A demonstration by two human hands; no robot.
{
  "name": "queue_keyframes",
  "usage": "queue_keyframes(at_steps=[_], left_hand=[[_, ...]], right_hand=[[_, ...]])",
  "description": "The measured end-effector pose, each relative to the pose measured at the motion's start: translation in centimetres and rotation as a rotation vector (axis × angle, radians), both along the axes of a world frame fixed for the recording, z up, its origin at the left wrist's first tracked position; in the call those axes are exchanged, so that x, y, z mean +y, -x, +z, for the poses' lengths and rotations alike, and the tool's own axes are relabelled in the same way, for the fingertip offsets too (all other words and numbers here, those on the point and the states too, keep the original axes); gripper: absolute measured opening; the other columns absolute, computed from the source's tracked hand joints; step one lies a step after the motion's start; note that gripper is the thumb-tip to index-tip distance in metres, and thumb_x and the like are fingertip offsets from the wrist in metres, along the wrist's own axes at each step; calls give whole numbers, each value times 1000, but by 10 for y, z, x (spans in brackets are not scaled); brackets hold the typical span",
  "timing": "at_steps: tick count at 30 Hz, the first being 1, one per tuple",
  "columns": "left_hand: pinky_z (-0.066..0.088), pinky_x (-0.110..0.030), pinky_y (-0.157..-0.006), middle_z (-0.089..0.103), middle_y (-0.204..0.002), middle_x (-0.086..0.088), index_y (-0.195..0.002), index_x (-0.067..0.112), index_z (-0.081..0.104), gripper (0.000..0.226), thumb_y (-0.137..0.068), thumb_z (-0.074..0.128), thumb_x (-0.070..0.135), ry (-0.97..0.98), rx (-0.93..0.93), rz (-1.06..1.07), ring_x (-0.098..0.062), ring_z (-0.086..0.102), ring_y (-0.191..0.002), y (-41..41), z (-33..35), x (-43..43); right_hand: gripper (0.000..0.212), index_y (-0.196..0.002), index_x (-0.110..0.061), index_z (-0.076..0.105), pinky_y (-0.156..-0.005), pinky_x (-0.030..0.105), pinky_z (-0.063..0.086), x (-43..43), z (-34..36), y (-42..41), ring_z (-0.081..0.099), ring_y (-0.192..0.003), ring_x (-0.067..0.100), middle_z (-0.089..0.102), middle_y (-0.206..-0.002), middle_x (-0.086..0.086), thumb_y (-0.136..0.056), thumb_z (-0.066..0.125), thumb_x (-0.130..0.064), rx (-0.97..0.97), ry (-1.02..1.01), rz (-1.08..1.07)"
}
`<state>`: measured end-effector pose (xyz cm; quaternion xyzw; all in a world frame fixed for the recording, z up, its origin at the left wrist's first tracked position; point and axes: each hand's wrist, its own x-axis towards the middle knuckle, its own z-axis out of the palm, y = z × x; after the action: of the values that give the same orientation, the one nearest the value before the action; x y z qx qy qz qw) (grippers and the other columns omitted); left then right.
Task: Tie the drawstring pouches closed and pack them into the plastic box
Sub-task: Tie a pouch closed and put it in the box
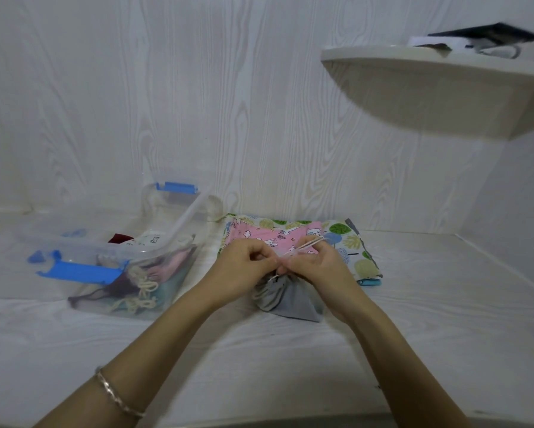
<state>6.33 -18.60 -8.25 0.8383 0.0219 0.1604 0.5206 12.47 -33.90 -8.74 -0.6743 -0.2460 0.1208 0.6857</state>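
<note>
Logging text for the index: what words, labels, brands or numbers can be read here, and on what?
No text is readable.
pink pouch: small dark marks in the rabbit print, too blurred to read.
box: no label shows.

Grey pouch [290,301] ctr frame, neck cinched w/ cream cord [302,246] drawn taut up-right; flat printed pouches [346,242] stacked just behind; clear blue-latched plastic box [183,218] ctr-left holds several tied pouches [142,282].
</note>
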Motion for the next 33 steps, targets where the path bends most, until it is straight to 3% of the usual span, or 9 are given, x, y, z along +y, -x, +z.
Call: queue_keyframes(at_steps=[2,7,10,14,16,20,24,28,33], left_hand=[[34,-11,-42,55,-56,6,-76,9,69,13,-87,63,14,26,5,47,0,45,-44,-2,-1,-1],[33,-19,-45,54,-54,5,-65,12,63,20,-84,62,15,53,10,144,-6,43,-45,-6,-4,-6],[31,-21,-46,51,-58,-4,-65,9,63,20,-84,64,15,299,190,156,-12,41,-46,-7,1,-5],[34,-20,-50,45,-57,4,-60,19,50,26,-84,59,21,606,534,72,-10,41,-52,-6,3,0],[35,-21,-50,44,-57,5,-61,20,49,25,-85,57,23,626,598,47,-11,41,-54,-6,0,2],[34,-22,-53,43,-56,5,-59,20,48,26,-84,55,21,641,586,76,-12,40,-53,-5,-6,0],[34,-21,-53,43,-58,4,-61,20,47,25,-84,53,19,665,581,87,-12,40,-53,-3,-7,-1],[34,-15,-45,44,-54,5,-61,20,48,28,-88,53,18,713,587,64,-9,41,-47,-1,-6,-4],[35,-19,-52,48,-54,5,-63,19,53,24,-85,59,17,613,510,82,-11,44,-50,2,-10,-6]], right_hand=[[33,-96,-8,48,-77,34,58,3,0,3,72,-78,25,75,-84,16,-79,73,6,6,-18,-11],[34,-87,-11,45,-71,30,58,11,1,6,67,-73,23,71,-79,20,-77,73,7,-23,19,-100],[40,-76,-14,41,-54,19,52,11,2,2,58,-57,14,55,-64,8,-75,75,8,84,19,-52],[44,-61,-16,39,-38,14,39,9,1,-4,57,-43,6,54,-49,-2,-77,76,3,213,75,18],[37,-61,-14,47,-44,18,45,10,-1,-4,58,-48,11,57,-55,4,-74,80,-2,204,122,14],[23,-70,-12,61,-80,41,57,13,-4,0,70,-79,31,70,-77,16,-70,83,-5,118,176,-31],[14,-76,-8,66,-73,32,58,14,-5,-1,70,-72,23,70,-75,12,-74,76,2,254,93,25],[13,-84,-4,72,-87,32,53,15,-5,-4,68,-78,21,71,-81,12,-80,66,7,473,8,86],[15,-88,-11,76,-82,32,57,11,-11,-1,71,-80,20,75,-85,14,-78,74,0,47,185,7]])
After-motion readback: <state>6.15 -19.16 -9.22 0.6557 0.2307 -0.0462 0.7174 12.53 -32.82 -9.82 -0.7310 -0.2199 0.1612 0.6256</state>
